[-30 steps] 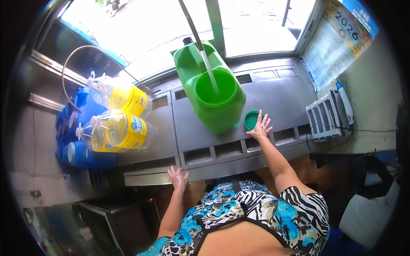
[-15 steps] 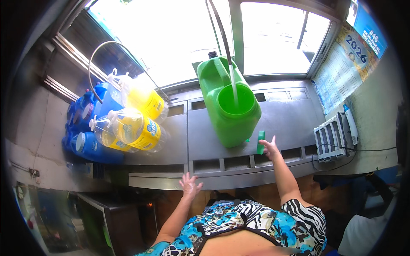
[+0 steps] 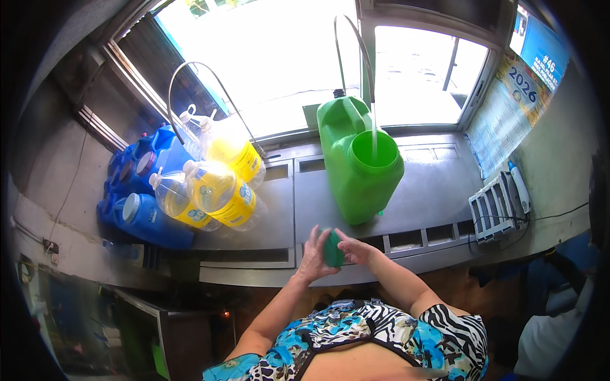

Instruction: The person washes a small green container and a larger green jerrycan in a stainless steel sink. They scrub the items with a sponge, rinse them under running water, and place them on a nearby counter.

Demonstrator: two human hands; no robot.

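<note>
Green plastic, a round screw cap, sits pinched between both hands just above the front edge of the grey metal counter. The right hand curls half-closed round the cap's right side, while the left hand presses its spread, fairly open fingers against the other side. Just behind stands the big green plastic jerrycan, its wide mouth open, with a thin clear hose dropping into it from above. By my reading the can is at the filling step with its cap kept ready; capping would call for clearing the hose first. Yellow-labelled clear bottles and blue jugs lie further left.
</note>
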